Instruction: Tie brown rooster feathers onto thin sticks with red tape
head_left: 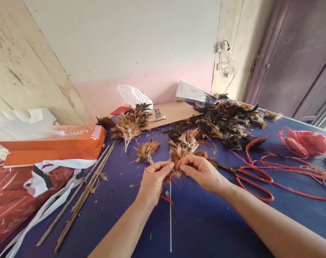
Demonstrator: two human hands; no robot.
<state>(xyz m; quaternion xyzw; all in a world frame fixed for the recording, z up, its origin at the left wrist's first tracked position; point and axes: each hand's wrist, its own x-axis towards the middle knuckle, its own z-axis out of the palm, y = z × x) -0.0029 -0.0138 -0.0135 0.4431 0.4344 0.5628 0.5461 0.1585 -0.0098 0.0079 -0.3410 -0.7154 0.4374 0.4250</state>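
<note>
My left hand and my right hand meet near the middle of the blue table, fingertips pinched close together. Between and behind them is a small bunch of brown feathers; both hands pinch at its lower end, which the fingers partly hide. Left of it lies a small tied feather bundle with pinkish string. A fuller feather bundle on a stick rests farther back. Just right of my right hand, scissors with red-orange handles lie with their blade tips behind my wrist.
A big heap of dark and brown feathers covers the back right. Pink plastic string trails across the right side. At left are thin sticks, an orange paper bag and a red plastic bag. Flat cardboard lies at the back.
</note>
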